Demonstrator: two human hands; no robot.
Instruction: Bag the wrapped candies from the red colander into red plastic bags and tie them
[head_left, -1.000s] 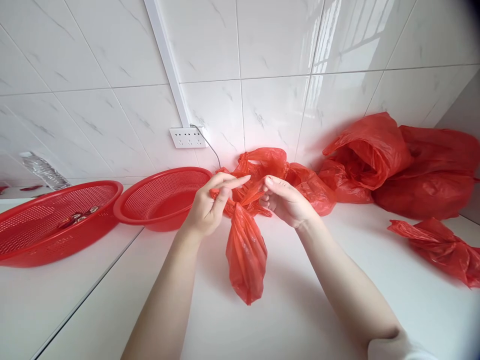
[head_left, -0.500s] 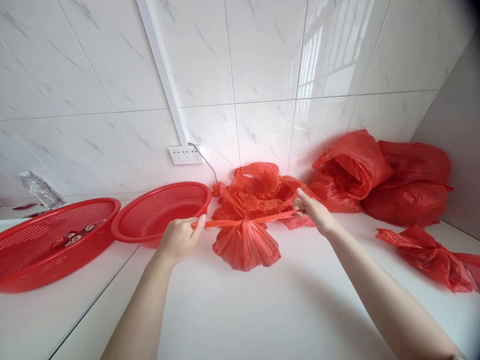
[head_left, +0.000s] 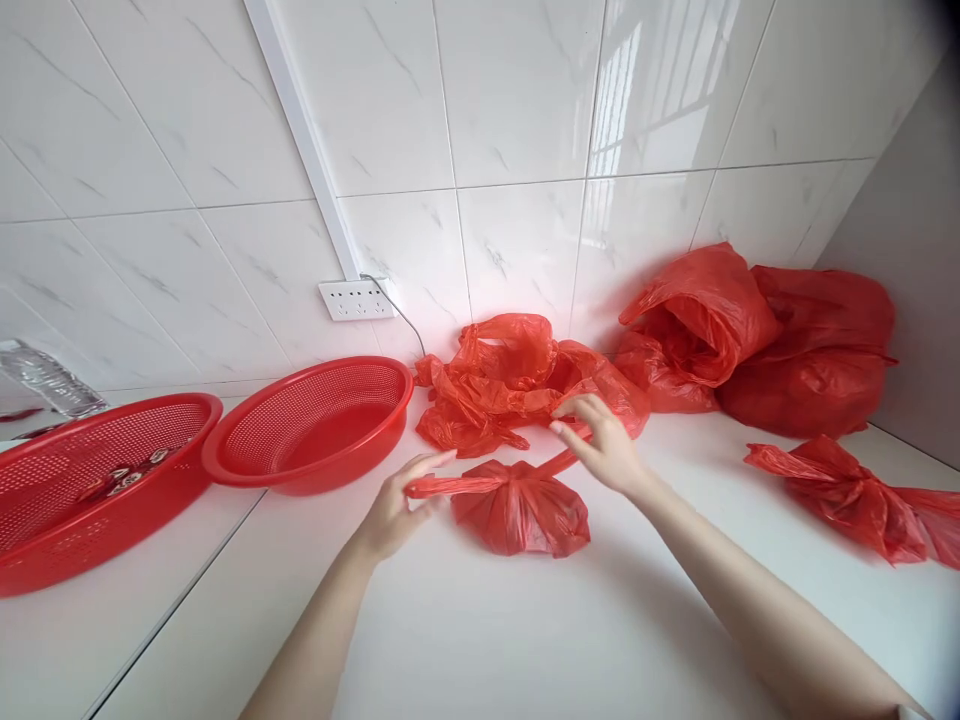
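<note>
The small red bag (head_left: 519, 508) sits on the white counter (head_left: 465, 640), and everything else here is placed from that bag. It looks tied shut: its top is bunched into a knot in the middle, and two thin handle tails stick out of it. So the tying seems done (or very nearly), and I judge that the only thing left is to let go of the tails.

The bag lies flat and squat, with its knot facing up and toward the wall. Its long line is the pair of tails, which runs from low on the left to a bit higher on the right.

Your left hand (head_left: 394, 510) is just left of the bag, fingers loosely curled, fingertips touching the left tail. Your right hand (head_left: 604, 450) is just above and right of it, fingers spread wide, resting on the right tail and not pinching it.

Behind the bag lies a heap of loose red bags (head_left: 510, 385). Well to its left stand two red baskets (head_left: 315, 425). Far to its right lies another tied bag (head_left: 855, 495).
</note>
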